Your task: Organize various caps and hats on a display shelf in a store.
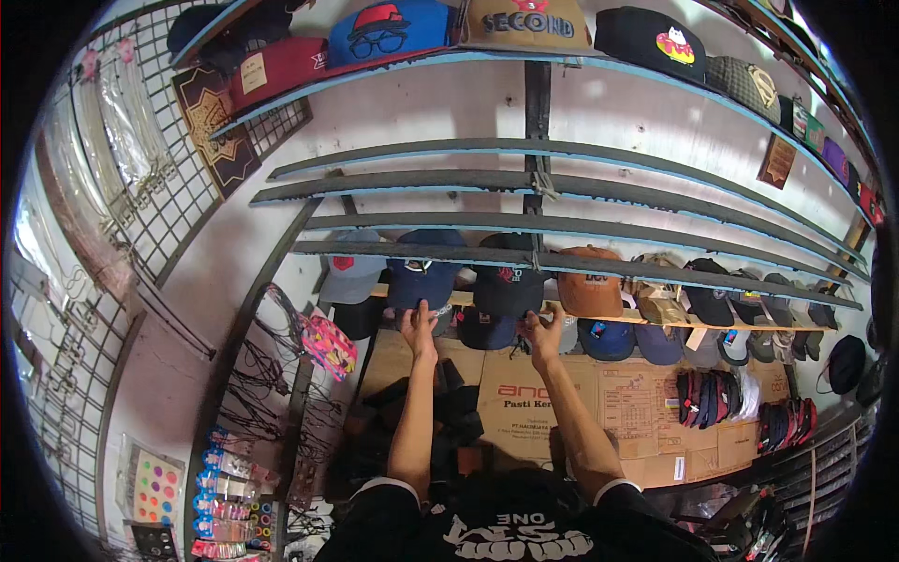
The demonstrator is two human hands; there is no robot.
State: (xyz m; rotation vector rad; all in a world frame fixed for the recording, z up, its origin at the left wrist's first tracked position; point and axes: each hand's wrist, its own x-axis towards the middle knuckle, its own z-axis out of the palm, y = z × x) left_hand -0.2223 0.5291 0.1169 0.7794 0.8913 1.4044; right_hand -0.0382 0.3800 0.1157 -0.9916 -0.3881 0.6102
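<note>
My left hand (pixel 420 330) is raised at the brim of a navy baseball cap (pixel 421 281) on a low shelf, fingertips at its lower edge. My right hand (pixel 545 331) is at the lower right edge of a black cap (pixel 507 288) with red and white lettering, thumb and fingers curled near each other. Whether either hand grips a cap is hard to tell. A grey-blue cap (pixel 355 274) sits left of the navy one, and an orange-brown cap (pixel 591 284) stands right of the black one. A lower row includes a dark blue cap (pixel 486 331).
Dark wooden slats (pixel 435 183) run above the caps. A top shelf (pixel 491 55) holds more caps. Cardboard (pixel 618 407) covers the surface below. Cords (pixel 246 379) and a pink patterned bag (pixel 330 344) hang left, near a wire grid (pixel 200 211).
</note>
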